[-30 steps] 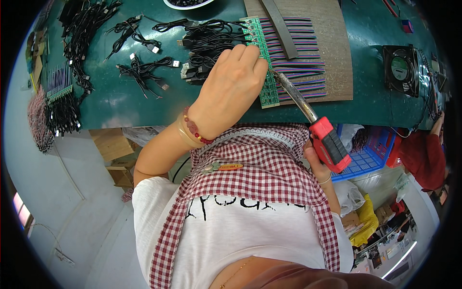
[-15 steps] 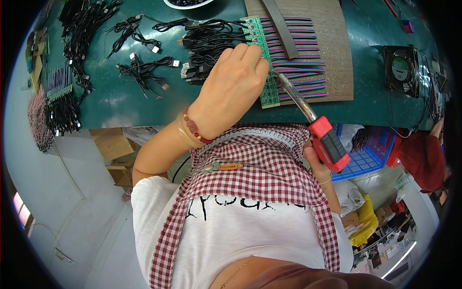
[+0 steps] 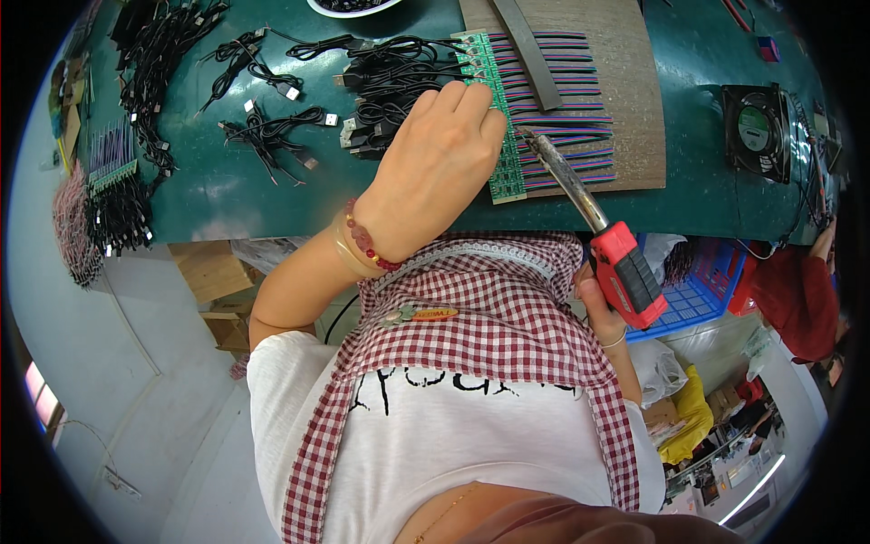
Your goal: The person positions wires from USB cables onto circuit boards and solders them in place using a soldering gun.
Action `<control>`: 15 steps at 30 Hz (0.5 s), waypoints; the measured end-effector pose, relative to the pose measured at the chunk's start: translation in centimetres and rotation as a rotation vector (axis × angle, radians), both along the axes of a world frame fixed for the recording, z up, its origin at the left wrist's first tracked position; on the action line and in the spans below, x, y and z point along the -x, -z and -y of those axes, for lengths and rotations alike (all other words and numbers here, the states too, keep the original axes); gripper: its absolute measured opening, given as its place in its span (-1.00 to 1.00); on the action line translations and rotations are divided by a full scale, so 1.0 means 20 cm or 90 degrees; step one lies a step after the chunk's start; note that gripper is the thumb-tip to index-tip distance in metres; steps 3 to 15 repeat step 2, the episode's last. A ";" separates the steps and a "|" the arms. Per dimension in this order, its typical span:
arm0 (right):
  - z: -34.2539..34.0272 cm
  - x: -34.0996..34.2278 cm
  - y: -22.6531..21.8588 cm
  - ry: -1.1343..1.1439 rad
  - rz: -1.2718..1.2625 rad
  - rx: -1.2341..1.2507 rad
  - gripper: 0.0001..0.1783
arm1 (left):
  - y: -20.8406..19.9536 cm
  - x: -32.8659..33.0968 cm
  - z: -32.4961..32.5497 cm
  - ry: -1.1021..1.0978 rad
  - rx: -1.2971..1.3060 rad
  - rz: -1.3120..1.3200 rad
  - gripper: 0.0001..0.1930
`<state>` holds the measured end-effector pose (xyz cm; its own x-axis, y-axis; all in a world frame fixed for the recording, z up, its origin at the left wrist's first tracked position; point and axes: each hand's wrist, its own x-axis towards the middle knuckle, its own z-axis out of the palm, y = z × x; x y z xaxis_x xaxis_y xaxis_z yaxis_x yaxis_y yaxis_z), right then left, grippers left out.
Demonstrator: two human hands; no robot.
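My left hand (image 3: 444, 150) is closed over the left edge of a long green circuit board panel (image 3: 508, 178). Its fingertips point down and are hidden, so I cannot make out what they pinch. In my right hand (image 3: 600, 308) is a red and black soldering iron (image 3: 625, 272). Its metal tip sits close to the panel, just right of my left fingers. Striped ribbon wires (image 3: 571, 120) run from the panel's right side. Black USB cables (image 3: 390, 77) lie bunched on its left, several with ends on the panel's upper part.
A grey metal bar (image 3: 528, 56) lies across the ribbon wires on a brown board (image 3: 642, 118). Loose USB cables (image 3: 267, 131) and a large cable bundle (image 3: 145, 82) lie leftward. At right stands a black fan (image 3: 758, 133). A blue crate (image 3: 693, 295) is below the green table's edge.
The soldering iron has shifted slightly right and its tip has drawn away from my left fingers. My left hand stays in the same place.
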<state>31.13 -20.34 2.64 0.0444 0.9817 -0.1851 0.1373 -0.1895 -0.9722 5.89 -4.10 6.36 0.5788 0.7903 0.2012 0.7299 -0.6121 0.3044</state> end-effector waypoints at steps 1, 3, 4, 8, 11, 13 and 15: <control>0.00 0.00 0.01 0.001 0.003 0.000 -0.74 | 0.00 0.00 0.00 0.000 0.001 0.000 -0.91; 0.01 -0.01 0.02 0.002 0.007 0.000 -0.73 | 0.00 0.00 0.00 0.001 0.001 0.000 -0.91; 0.01 -0.01 0.02 0.002 0.007 0.000 -0.73 | 0.00 0.00 0.00 0.001 0.001 0.000 -0.91; 0.01 -0.01 0.02 0.002 0.007 0.000 -0.73 | 0.00 0.00 0.00 0.001 0.001 0.000 -0.91; 0.01 -0.01 0.02 0.002 0.007 0.000 -0.73 | 0.00 0.00 0.00 0.001 0.001 0.000 -0.91; 0.01 -0.01 0.02 0.002 0.007 0.000 -0.73 | 0.00 0.00 0.00 0.001 0.001 0.000 -0.91; 0.01 -0.01 0.02 0.002 0.007 0.000 -0.73 | 0.00 0.00 0.00 0.001 0.001 0.000 -0.91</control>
